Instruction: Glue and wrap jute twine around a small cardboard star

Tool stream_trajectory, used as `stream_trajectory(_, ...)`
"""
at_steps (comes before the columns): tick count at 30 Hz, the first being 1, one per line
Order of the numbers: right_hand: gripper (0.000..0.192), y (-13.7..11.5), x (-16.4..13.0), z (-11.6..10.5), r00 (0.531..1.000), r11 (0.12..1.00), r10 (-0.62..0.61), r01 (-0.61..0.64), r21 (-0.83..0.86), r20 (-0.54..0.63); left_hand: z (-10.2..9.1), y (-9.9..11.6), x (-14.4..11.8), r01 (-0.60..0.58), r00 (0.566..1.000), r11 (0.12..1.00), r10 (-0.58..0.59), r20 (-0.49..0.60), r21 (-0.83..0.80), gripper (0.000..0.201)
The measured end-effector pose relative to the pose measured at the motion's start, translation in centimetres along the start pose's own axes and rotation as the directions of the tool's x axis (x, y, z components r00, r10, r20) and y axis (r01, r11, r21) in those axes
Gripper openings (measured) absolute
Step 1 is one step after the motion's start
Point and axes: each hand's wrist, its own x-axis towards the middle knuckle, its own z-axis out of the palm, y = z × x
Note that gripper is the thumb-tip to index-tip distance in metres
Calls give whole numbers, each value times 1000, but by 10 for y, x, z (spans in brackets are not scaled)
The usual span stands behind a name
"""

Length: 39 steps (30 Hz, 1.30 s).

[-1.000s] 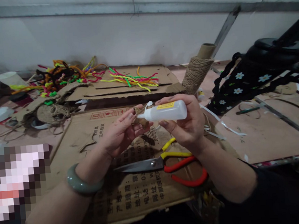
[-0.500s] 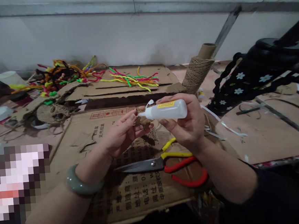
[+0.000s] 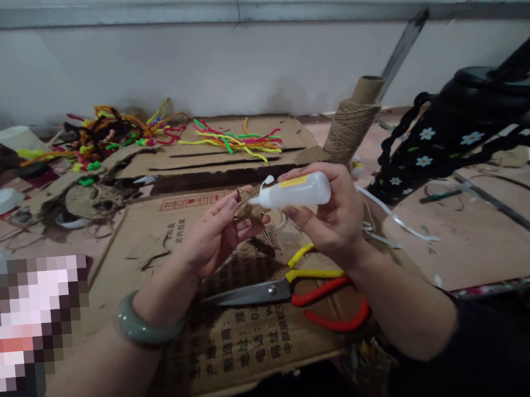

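My left hand (image 3: pixel 219 232) holds a small brown cardboard cutout (image 3: pixel 253 210) with an uneven edge, its fingers under and around it. In my right hand (image 3: pixel 334 211) is a white glue bottle (image 3: pixel 296 191) with a yellow label, tipped on its side. Its nozzle points left and reaches the cutout's surface; whether it touches cannot be told. The flip cap hangs open above the nozzle. Below both hands, scissors (image 3: pixel 272 290) with red and yellow handles lie on a printed cardboard sheet (image 3: pixel 167 353). A twine-covered piece (image 3: pixel 268 238) lies partly hidden behind my left fingers.
Pipe cleaners (image 3: pixel 237 141) lie on a cardboard box (image 3: pixel 294 136) at the back, with a tangled pile (image 3: pixel 113 134) to the left. A twine spool (image 3: pixel 353 121) stands behind my right hand. A black flowered bottle (image 3: pixel 429 136) leans at right. White strips (image 3: pixel 397 218) lie nearby.
The glue bottle has tilted slightly, and its nozzle has shifted a little to the right over the cutout. My left hand has barely moved; the scissors lie as before.
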Motion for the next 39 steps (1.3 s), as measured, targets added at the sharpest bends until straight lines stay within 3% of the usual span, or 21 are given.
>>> stream_trajectory(4,45,5,0,-1,996,997,30,-35,-65,-84,2,2,-1,15,999,1000,-14,-43,18,23)
stream_trajectory(9,44,3,1,0,1000,1000,4,-5,-8,-17,2,1,-2,6,1000,1000,-6,-22,16,22)
stream_trajectory(14,42,3,2,0,995,999,37,-40,-32,-97,0,2,-1,15,1000,1000,-15,-16,26,24)
stream_trajectory(20,42,-3,0,1,999,998,40,-39,40,-16,-3,0,0,7,999,1000,-8,35,11,24)
stream_trajectory(24,41,-3,0,1,994,998,65,-63,25,-87,-3,-1,-1,12,999,1000,-12,51,2,24)
stream_trajectory(28,41,-2,0,2,997,997,60,-58,46,-45,-2,-1,-1,7,998,1000,-8,60,6,21)
stream_trajectory(32,40,-2,1,0,990,996,86,-86,10,-114,-1,0,0,15,1000,1000,-15,8,19,23)
stream_trajectory(39,40,1,2,-3,988,997,78,-80,-13,-136,2,1,-1,14,1000,1000,-15,16,19,23)
